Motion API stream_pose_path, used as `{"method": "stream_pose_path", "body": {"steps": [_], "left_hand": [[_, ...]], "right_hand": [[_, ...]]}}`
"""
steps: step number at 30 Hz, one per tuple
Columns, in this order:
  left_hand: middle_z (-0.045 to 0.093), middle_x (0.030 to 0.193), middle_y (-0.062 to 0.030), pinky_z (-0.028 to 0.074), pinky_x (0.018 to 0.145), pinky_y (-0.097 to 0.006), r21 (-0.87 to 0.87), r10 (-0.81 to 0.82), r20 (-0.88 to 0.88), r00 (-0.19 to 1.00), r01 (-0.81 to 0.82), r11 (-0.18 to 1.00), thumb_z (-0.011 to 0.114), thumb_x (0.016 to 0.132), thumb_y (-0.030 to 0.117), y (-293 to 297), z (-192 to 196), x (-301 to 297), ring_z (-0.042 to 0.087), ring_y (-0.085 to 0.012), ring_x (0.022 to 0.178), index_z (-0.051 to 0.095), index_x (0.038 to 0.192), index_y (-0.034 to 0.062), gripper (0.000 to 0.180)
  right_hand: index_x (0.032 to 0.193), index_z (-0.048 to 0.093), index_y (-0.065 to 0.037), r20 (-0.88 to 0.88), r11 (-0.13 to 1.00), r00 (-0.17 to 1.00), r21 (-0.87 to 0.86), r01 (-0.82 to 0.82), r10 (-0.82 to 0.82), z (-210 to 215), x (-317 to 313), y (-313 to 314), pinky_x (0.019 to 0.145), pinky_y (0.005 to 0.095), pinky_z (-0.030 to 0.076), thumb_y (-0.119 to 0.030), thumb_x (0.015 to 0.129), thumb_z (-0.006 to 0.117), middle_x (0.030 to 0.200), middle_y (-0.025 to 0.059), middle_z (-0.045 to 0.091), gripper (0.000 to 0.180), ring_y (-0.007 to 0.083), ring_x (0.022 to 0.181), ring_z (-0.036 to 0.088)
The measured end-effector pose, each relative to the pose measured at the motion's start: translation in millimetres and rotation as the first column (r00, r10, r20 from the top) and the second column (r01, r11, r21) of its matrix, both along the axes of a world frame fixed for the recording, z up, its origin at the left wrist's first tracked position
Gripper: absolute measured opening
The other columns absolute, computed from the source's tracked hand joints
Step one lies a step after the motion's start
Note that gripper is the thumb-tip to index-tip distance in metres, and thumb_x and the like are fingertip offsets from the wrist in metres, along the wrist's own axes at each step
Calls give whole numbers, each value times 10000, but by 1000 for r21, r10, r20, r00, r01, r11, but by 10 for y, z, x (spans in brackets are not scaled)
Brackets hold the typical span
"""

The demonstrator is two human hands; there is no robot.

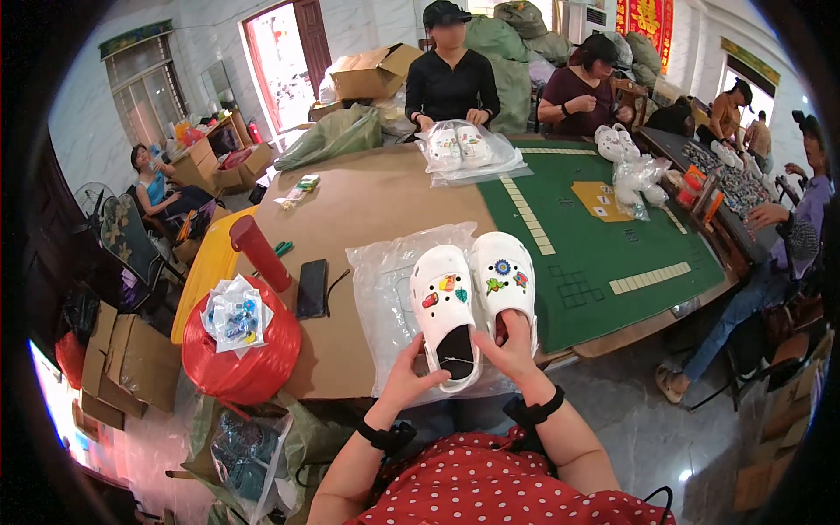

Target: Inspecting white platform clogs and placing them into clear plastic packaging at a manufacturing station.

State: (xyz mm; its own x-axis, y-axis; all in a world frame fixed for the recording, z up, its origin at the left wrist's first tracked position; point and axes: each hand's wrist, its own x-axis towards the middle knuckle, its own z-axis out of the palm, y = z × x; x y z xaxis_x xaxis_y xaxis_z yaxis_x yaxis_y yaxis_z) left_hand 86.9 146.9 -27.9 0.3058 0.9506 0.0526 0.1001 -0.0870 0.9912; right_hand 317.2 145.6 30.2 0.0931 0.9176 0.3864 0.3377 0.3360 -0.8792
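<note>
A pair of white clogs lies side by side before me, toes pointing away, over a clear plastic bag (382, 293). The left clog (435, 304) carries colourful charms, and a thin tie crosses its dark heel opening. On the right clog (504, 287) there are a blue round charm, a green one and others. My left hand (409, 376) is closed on the left clog's heel edge, its thumb across the rim. My right hand (514, 352) has fingers inside the right clog's opening, hidden there, while its thumb lies toward the left clog.
Left of the bag are a phone (312, 289), a red cylinder (260, 252) and a red twine roll (241, 350) topped with charm packets. A green mat (573, 302) bears tile rows. Across the table a person handles bagged clogs (461, 147). Other people sit at right.
</note>
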Motion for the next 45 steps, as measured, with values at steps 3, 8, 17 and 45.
{"method": "stream_pose_path", "body": {"steps": [3, 8, 17, 45], "left_hand": [[532, 1429, -151, 394, 1121, -363, -37, -35, 16, 999, 36, 999, 852, 747, 128, 6, 14, 4, 523, -229, 1302, 280, 1569, -31, 1014], [539, 1419, -176, 381, 1130, -376, -21, 2, -97, 995, -4, 1000, 818, 794, 207, 17, -1, 16, 517, -250, 1315, 332, 1546, -49, 931], [525, 1443, -188, 359, 1148, -390, 8, 7, -68, 998, -7, 1000, 792, 826, 263, 19, -103, -19, 496, -263, 1338, 345, 1539, -57, 900], [645, 1277, -173, 432, 1062, -414, 321, 146, -404, 903, -9, 947, 828, 778, 323, -120, 229, -51, 552, -324, 1221, 563, 1392, 35, 729]], "right_hand": [[1151, 620, 59, 54, 999, 998, 28, 42, -44, 33, -42, 34, 740, 401, 520, -253, 736, 829, 1033, 216, 653, 560, 342, 850, 655], [1137, 628, 56, 111, 983, 985, 139, 119, -135, -168, -45, 192, 785, 442, 514, -216, 806, 757, 1025, 241, 656, 447, 402, 875, 639], [1000, 632, 48, 98, 983, 986, 140, 122, -136, -232, -42, 240, 649, 436, 458, -142, 860, 671, 839, 211, 638, 239, 366, 722, 597], [945, 634, 50, -2, 955, 983, 239, 176, -181, -332, 24, 114, 616, 380, 409, -55, 874, 623, 785, 155, 589, 127, 278, 681, 542]]}}
